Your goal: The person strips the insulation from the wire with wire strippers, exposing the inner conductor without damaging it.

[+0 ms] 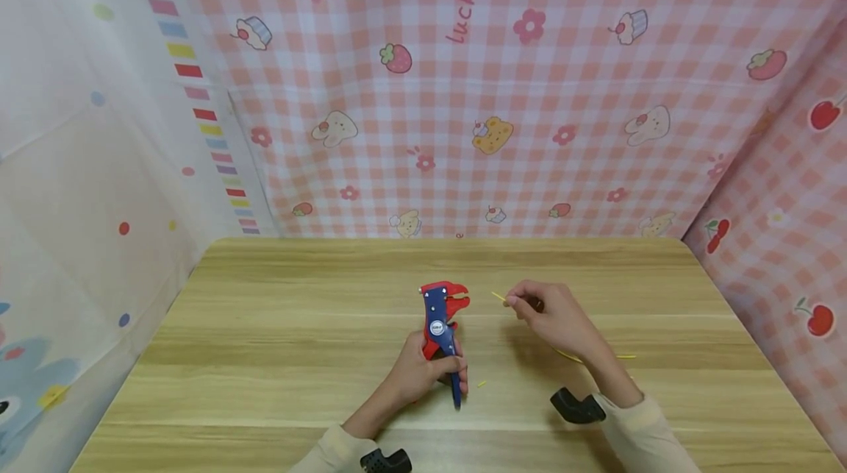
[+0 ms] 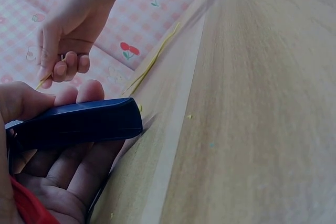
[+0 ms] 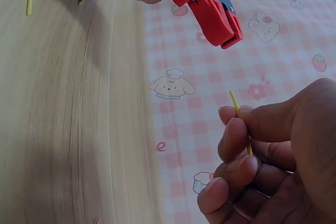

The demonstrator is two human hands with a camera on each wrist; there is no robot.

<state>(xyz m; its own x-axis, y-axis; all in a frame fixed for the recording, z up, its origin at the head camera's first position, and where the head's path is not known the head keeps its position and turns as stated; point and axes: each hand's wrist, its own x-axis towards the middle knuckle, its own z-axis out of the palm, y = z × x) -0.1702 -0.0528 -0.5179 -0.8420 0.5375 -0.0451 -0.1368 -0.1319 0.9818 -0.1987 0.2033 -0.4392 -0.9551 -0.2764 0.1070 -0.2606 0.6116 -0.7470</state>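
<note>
In the head view my left hand point(image 1: 426, 368) grips a red and blue wire stripper point(image 1: 438, 311) by its handles, its red jaws apart and facing right. The left wrist view shows the blue handle point(image 2: 84, 121) between thumb and fingers. To the right, my right hand point(image 1: 552, 315) pinches a thin yellow wire point(image 3: 234, 100) between thumb and index finger. A short end of the wire sticks out beyond the fingertips toward the stripper, apart from its jaws. More of the yellow wire point(image 1: 625, 357) shows behind the right wrist.
A short yellow piece point(image 1: 481, 384) lies on the wooden table point(image 1: 291, 355), right of the left hand. Tiny scraps point(image 2: 190, 116) are scattered near it. A pink checkered cloth point(image 1: 463, 90) hangs behind the table. Each wrist wears a black camera mount point(image 1: 577, 407).
</note>
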